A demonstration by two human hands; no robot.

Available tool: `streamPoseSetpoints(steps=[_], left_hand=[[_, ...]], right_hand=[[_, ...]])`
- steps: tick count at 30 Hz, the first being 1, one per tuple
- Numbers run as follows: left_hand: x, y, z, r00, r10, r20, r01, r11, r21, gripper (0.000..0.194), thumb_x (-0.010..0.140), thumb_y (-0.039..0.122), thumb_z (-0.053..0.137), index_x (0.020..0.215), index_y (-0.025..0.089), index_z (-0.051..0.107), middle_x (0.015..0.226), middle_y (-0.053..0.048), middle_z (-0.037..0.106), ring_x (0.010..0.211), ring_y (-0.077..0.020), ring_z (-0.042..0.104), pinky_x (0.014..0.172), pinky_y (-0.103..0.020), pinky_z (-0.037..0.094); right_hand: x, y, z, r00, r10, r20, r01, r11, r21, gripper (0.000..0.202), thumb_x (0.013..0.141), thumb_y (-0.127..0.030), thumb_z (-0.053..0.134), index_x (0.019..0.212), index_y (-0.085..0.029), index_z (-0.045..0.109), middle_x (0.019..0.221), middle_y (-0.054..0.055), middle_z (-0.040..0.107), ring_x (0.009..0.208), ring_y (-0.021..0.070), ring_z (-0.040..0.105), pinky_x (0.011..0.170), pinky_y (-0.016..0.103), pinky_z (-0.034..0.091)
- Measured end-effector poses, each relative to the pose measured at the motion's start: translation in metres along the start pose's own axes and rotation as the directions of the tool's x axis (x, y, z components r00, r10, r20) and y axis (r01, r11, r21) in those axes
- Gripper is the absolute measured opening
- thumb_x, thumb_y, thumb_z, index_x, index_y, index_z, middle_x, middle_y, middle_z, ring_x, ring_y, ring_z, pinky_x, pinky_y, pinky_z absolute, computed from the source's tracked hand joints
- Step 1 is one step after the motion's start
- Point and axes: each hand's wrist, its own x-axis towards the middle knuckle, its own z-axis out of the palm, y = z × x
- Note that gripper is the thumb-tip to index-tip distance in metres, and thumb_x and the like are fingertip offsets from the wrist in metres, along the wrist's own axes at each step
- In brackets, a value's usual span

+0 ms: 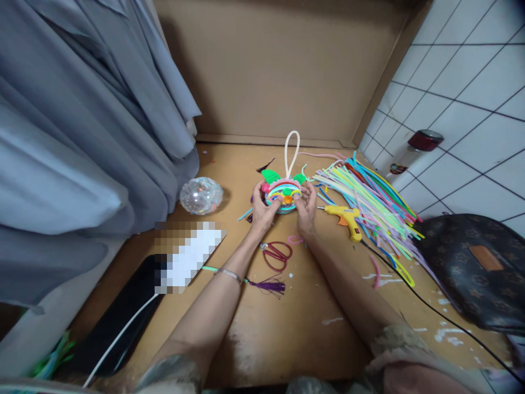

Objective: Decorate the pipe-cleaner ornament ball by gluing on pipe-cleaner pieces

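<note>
Between my two hands is a round, multicoloured craft piece [287, 191] with green leaf-like shapes at its top, a pink ball at its left and a white loop [292, 148] rising above it. My left hand [266, 208] grips its left side, thumb over the front. On the right side, my right hand [305, 209] holds it the same way. Red-handled scissors [277, 256] lie below the hands, near a small pink ring [295, 239]. A purple tassel [268, 285] rests beside my left forearm. Just right of my right hand is a yellow glue gun [346, 218].
Colourful pipe cleaners [369, 202] spread over the table's right side, near a dark patterned bag [476, 268] and a red-lidded jar [414, 150]. A clear decorated ball [200, 196] sits left. A black object [118, 317] and white cable lie lower left. The glue gun's cord runs lower right.
</note>
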Motion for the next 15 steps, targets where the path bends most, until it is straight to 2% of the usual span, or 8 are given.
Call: streamPoseSetpoints(steps=[11,15], left_hand=[[0.0019,0.0014,0.0046,0.999,-0.028,-0.044,0.029,0.999,0.02,0.076,0.066,0.031,0.083,0.135,0.023,0.05,0.13,-0.01,0.063,0.121,-0.0258,0.063,0.107,-0.037,0.051],[0.0031,-0.003,0.0041,0.999,-0.019,-0.046,0.02,1.0,0.015,0.078,0.066,0.031,0.082,0.136,0.022,0.049,0.131,-0.011,0.062,0.121,-0.0261,0.063,0.108,-0.038,0.05]], right_hand=[[-0.0038,-0.0003,0.0006,1.0,-0.026,0.001,0.026,1.0,-0.007,0.067,0.084,-0.053,0.069,0.141,-0.025,0.048,0.13,0.011,0.059,0.113,0.024,0.059,0.099,0.043,0.053],[-0.0037,0.0013,-0.0006,0.999,-0.032,0.01,0.032,0.999,-0.015,0.068,0.085,-0.053,0.069,0.143,-0.026,0.048,0.132,0.011,0.058,0.115,0.0244,0.059,0.1,0.043,0.052]])
